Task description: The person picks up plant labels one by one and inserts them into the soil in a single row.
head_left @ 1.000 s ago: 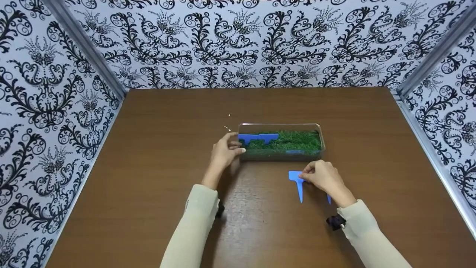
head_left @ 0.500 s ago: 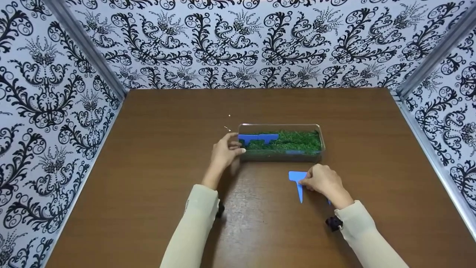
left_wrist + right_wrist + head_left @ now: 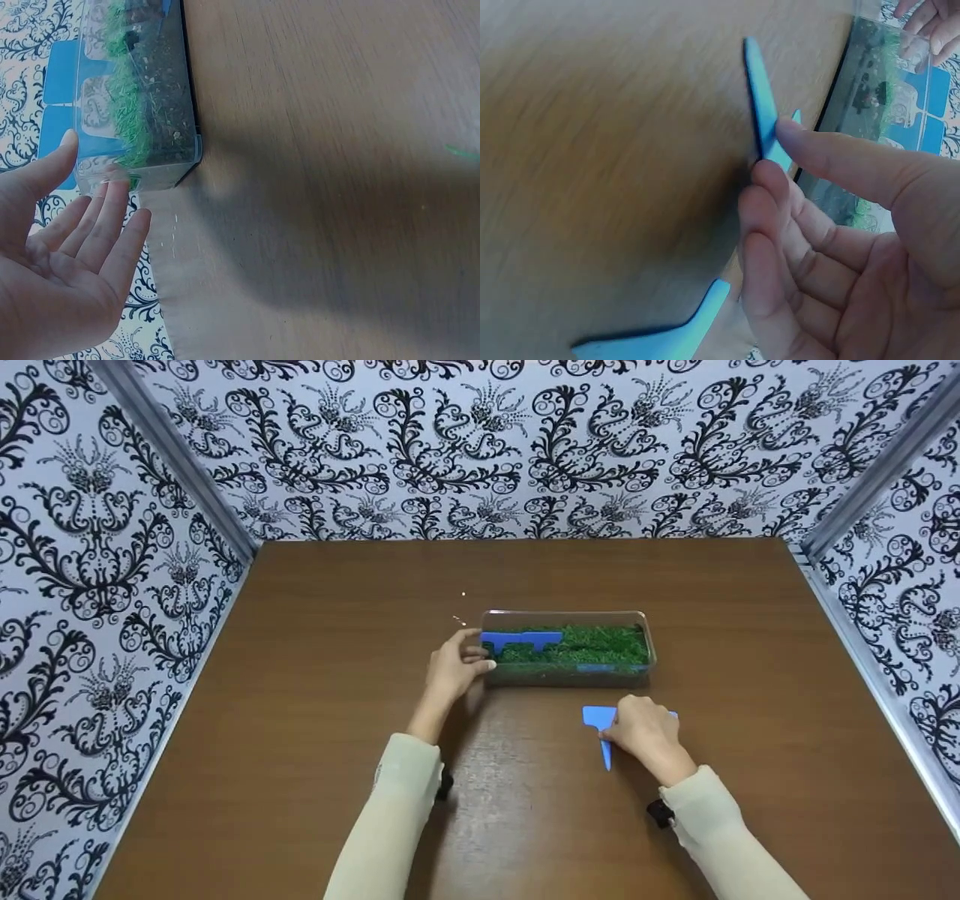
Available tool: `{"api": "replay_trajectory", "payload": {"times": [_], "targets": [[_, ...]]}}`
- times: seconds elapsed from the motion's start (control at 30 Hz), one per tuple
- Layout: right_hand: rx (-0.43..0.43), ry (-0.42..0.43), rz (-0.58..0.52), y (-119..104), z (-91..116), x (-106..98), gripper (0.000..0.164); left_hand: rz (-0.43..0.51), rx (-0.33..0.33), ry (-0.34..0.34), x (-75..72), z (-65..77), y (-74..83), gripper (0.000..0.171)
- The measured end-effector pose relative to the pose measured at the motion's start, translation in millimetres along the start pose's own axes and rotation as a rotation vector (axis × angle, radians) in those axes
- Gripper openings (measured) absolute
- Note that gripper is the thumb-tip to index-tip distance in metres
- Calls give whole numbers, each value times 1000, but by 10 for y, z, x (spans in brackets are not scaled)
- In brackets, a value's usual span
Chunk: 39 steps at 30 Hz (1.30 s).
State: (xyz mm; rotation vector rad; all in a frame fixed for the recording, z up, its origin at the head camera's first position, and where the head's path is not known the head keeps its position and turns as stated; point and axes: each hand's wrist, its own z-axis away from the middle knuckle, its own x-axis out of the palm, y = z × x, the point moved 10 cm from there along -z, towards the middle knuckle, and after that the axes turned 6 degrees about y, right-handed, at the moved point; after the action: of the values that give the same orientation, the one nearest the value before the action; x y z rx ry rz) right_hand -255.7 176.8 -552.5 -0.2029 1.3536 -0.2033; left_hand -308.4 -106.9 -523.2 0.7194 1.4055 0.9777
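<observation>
A clear plastic container [image 3: 570,679] holds soil and green grass [image 3: 611,641]. Two blue T-shaped plant labels [image 3: 521,639] stand side by side in its left half. At the container's left end my left hand [image 3: 450,667] rests with relaxed, fairly straight fingers, its thumb by the front corner. In front of the container, my right hand [image 3: 643,731] pinches the stem of a blue plant label [image 3: 759,86] lying on the table, thumb on one side and fingertips on the other. Another blue plant label [image 3: 667,341] lies beside it, mostly covered by the right hand in the head view.
The brown wooden table [image 3: 337,660] is bordered by patterned black-and-white walls [image 3: 450,450]. A few pale specks [image 3: 459,620] lie left of the container's back corner. A blue strip [image 3: 596,667] shows low along the container's front side.
My right hand has moved slightly left and toward me, from the label's broad top down to its stem. The left hand, container and labels stay in place.
</observation>
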Motion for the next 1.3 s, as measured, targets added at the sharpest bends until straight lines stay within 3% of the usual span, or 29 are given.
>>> {"api": "replay_trajectory", "payload": {"times": [0.33,0.47,0.73,0.8,1.0,1.3], "targets": [[0,-8,-16,-21,23,24,32,2,-16,2,11,1,-10,59],[4,-11,-51,-13,62,33,42,-16,-17,6,10,10,-11,58],[8,59,-106,5,132,36,52,-22,-16,12,-5,10,-4,58],[2,90,-114,11,145,33,49,-13,-15,10,-5,10,-3,58],[-19,191,-144,43,176,-23,15,-30,-1,14,-12,13,0,57],[-72,202,-253,43,189,-45,10,-19,13,16,-11,14,23,57]]}}
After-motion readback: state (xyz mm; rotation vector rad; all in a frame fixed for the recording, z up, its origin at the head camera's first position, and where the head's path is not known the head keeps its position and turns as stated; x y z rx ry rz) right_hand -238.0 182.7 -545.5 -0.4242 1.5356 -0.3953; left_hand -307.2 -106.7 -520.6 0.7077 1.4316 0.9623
